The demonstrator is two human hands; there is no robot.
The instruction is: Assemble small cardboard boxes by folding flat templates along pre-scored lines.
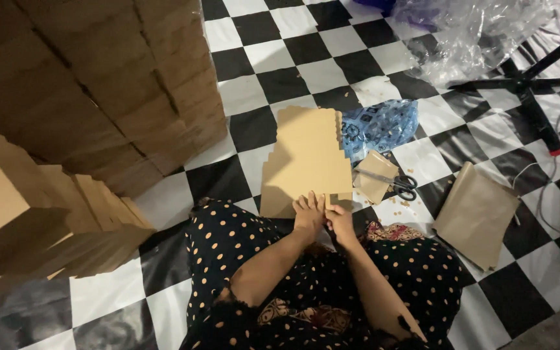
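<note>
A stack of flat brown cardboard sheets [306, 159] lies on the checkered floor in front of my knees. My left hand [309, 212] rests flat on the near edge of the stack, fingers spread. My right hand [340, 219] sits beside it at the stack's near right corner, fingers curled around the edge of a sheet. Both forearms reach forward over my dark polka-dot clothing [241, 249].
Tall stacks of folded cardboard boxes [98, 84] fill the left side. Black-handled scissors [396, 183] lie on a small cardboard piece right of the stack, next to a blue patterned bag [380, 126]. A brown paper sheet [476, 214], clear plastic wrap [474, 32] and a black stand base [526, 84] are at right.
</note>
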